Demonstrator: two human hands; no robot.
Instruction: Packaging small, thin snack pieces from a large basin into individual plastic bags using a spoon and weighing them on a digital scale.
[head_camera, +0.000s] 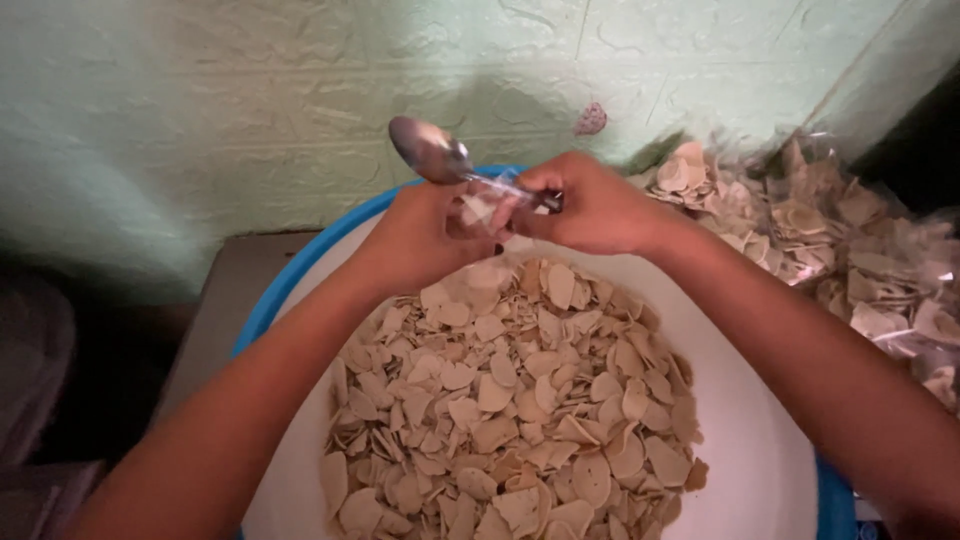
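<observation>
The right hand (595, 208) has its fingers clamped on a spoon (440, 158) – handle rightward, bowl far-left – above the chips (510, 400), while the left hand (425, 235) seemingly pinches a small clear bag (480, 205) just beneath it.

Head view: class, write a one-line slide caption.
Two hands hold a metal spoon over a blue-rimmed basin of pale chips.

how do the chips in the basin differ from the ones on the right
The chips in the basin lie loose in an open heap inside the white basin. The chips on the right sit packed in clear plastic bags, beside the basin rather than in it. Both are thin, pale tan, roundish pieces.
</observation>
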